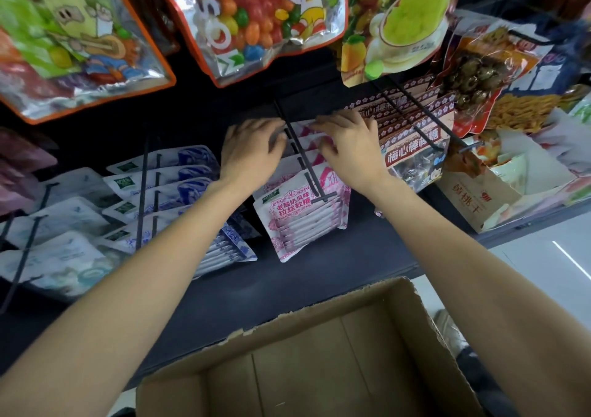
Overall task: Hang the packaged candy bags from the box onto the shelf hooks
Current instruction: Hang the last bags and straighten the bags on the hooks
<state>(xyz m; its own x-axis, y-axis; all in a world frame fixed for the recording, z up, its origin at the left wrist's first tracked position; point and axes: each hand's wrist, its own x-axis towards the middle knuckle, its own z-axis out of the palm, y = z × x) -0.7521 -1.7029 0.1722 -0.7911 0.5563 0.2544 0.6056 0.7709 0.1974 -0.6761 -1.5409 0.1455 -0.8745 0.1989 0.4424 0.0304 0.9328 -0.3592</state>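
Note:
Several pink-and-white candy bags [297, 221] hang in a row on a black shelf hook [302, 160] at the middle of the shelf. My left hand [252, 151] rests on the left side of the rear bags, fingers curled against them. My right hand [348, 143] grips the top edges of the rear bags on the hook's right side. Below, close to me, stands the open cardboard box [425, 314]; no bags show inside it.
Blue-and-white bags [179, 189] hang on hooks to the left, brown plum-candy bags [412, 141] to the right. Large colourful candy bags [262, 17] hang overhead. A dark shelf ledge [287, 285] runs between the bags and the box. White floor lies at right.

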